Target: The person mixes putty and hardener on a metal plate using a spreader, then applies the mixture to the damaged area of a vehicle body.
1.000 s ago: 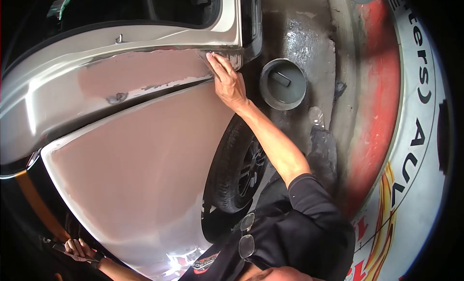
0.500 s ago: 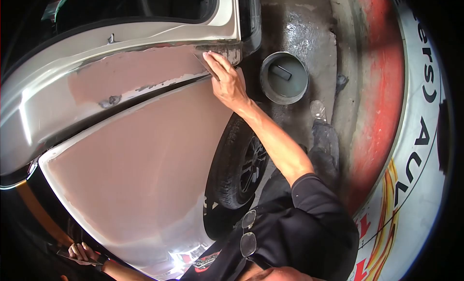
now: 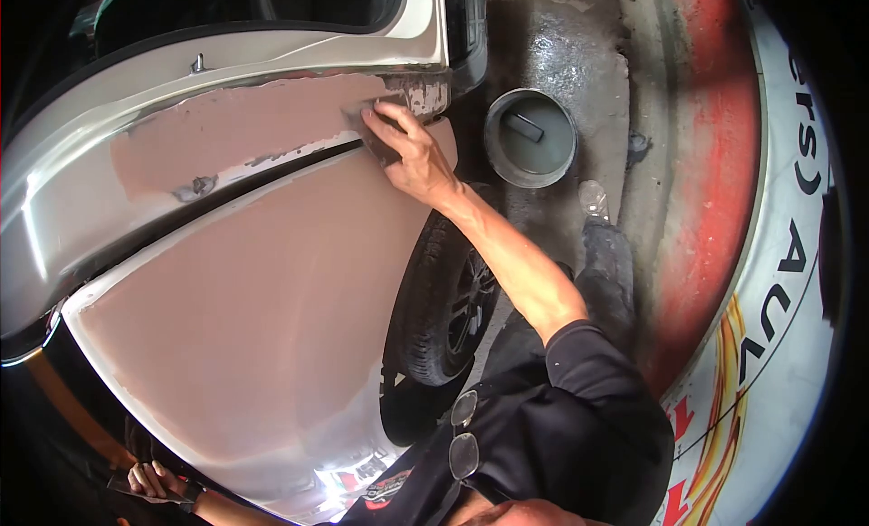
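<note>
My right hand [image 3: 421, 159] is closed on a thin, dark putty spreader [image 3: 380, 148]. It presses against the pinkish-brown filler on the car panel [image 3: 253, 119], close to the gap above the wheel arch. The spreader's edge is blurred. At the lower left, my left hand [image 3: 149, 481] grips a thin, flat dark plate [image 3: 127, 488] near the other end of the car. Part of the plate lies in shadow, and anything on it is too dark to make out. Between my hands stretches a wide fender [image 3: 272, 318], also coated pinkish-brown.
A bucket of cloudy water [image 3: 514, 168] with a dark block [image 3: 525, 128] inside stands on the wet floor. Below the fender is a tyre [image 3: 434, 345]. A red kerb-like band [image 3: 715, 191] and a lettered white surface [image 3: 787, 245] curve along the right.
My right hand has moved slightly left and down, and the spreader now shows its broad face rather than its edge. My left hand stays nearly in place. The view has shifted a little.
</note>
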### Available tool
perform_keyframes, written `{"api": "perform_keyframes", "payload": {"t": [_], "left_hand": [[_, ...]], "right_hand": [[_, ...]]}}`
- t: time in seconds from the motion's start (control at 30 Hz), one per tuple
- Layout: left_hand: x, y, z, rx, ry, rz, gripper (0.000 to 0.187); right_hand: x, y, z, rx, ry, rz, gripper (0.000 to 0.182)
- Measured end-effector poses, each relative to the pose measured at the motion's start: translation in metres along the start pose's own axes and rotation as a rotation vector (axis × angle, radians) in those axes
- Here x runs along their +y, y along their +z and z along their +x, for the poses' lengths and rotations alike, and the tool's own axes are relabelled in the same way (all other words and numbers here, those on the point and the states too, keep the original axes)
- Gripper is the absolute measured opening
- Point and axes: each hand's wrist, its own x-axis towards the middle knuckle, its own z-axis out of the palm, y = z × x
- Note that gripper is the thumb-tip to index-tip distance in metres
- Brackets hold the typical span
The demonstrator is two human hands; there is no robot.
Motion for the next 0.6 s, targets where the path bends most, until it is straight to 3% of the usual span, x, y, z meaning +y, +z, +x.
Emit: {"api": "perform_keyframes", "payload": {"t": [0.1, 0.23, 0.6], "left_hand": [[-0.001, -0.003, 0.002, -0.024, 0.000, 0.018, 0.011], [-0.009, 0.006, 0.011, -0.158, -0.048, 0.002, 0.015], [-0.009, 0.008, 0.007, -0.020, 0.022, 0.014, 0.017]], "right_hand": [[-0.001, -0.013, -0.012, -0.067, -0.066, -0.024, 0.057], [0.002, -0.019, 0.006, 0.066, -0.076, -0.130, 0.055], [0.008, 0.010, 0.026, 0.069, -0.026, -0.104, 0.072]]}}
